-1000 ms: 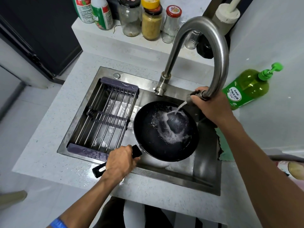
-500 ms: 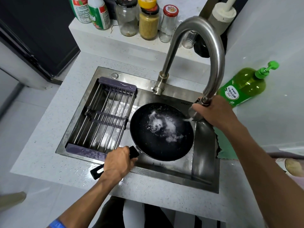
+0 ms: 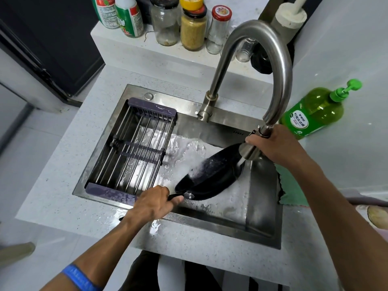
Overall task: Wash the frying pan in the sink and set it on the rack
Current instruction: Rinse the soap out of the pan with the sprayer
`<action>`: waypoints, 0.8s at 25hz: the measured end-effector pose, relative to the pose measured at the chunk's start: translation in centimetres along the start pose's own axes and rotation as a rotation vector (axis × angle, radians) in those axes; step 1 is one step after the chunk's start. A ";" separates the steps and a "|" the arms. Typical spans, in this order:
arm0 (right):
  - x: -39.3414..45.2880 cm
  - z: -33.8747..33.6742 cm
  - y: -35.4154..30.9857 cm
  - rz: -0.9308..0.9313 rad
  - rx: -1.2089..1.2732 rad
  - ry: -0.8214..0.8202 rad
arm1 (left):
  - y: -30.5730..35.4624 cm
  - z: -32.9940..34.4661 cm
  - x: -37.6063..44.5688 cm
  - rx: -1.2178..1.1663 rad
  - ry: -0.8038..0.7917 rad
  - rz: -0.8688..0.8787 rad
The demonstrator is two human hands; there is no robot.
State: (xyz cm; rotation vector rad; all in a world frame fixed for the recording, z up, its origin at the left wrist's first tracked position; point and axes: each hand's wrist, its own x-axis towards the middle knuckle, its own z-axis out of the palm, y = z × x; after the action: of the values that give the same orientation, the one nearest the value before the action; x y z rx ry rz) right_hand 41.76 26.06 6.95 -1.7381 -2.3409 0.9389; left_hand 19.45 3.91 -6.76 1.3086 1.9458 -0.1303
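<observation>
The black frying pan (image 3: 212, 175) is tilted steeply on edge inside the steel sink (image 3: 260, 223), its hollow facing away from me, with foam and water running off it. My left hand (image 3: 153, 204) grips the pan's black handle at the sink's front edge. My right hand (image 3: 275, 143) holds the pull-out spray head of the curved steel faucet (image 3: 279, 66), and water streams onto the pan's upper right rim. The wire drying rack (image 3: 134, 152) with purple ends spans the left half of the sink and carries nothing.
A green soap pump bottle (image 3: 315, 112) stands on the counter to the right. A green cloth (image 3: 291, 192) lies at the sink's right edge. Jars and bottles (image 3: 193, 28) line the raised ledge behind. The counter by my left hand is wet.
The pan has been tipped from lying flat to standing on edge, and soapy water has spilled into the sink. My right hand has moved the spray head down and right.
</observation>
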 end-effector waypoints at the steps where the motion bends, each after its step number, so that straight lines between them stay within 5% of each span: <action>1: 0.1 0.1 0.0 -0.001 0.021 0.005 | -0.1 0.0 0.2 -0.002 -0.021 0.002; 5: 0.3 0.7 -0.4 0.002 0.192 0.023 | -0.3 0.5 0.4 -0.168 -0.058 -0.006; 11: 0.0 3.0 -1.6 -0.024 0.398 0.011 | -0.4 1.1 -0.3 -0.736 -0.236 -0.078; 20: -0.4 4.3 -1.6 -0.062 0.456 -0.010 | -0.3 2.2 -0.8 -0.805 -0.294 0.009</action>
State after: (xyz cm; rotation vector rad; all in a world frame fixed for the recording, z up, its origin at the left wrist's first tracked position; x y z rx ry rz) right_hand 38.77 23.63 4.46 -1.4704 -1.9643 1.3406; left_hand 20.54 2.15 -7.89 0.7072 1.4878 0.4070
